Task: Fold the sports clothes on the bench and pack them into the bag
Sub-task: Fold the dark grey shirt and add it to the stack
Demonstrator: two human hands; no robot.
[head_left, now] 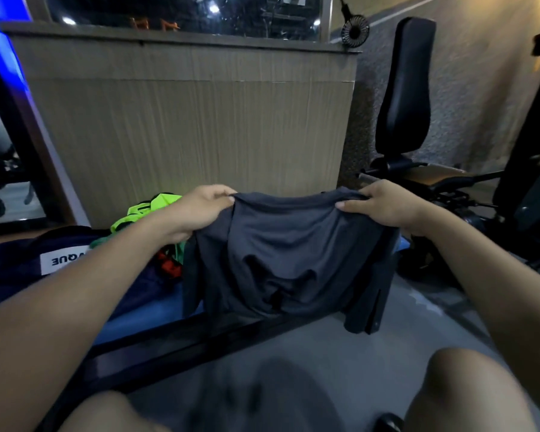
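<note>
A dark grey shirt (287, 254) hangs in front of me above the blue bench (144, 313). My left hand (200, 210) pinches its upper left edge and my right hand (384, 204) pinches its upper right edge, so the cloth sags between them. Its lower part drapes over the bench's right end. A neon green garment (141, 213) lies crumpled on the bench behind my left wrist, with something red (170, 265) beside it. The dark blue bag (19, 260) with a white label sits at the left end.
A wood-panelled counter (187, 120) stands right behind the bench. A black padded gym seat (406, 88) and machine parts fill the right side. Grey floor (293, 344) lies between the bench and my knees. A mirror leans at the far left.
</note>
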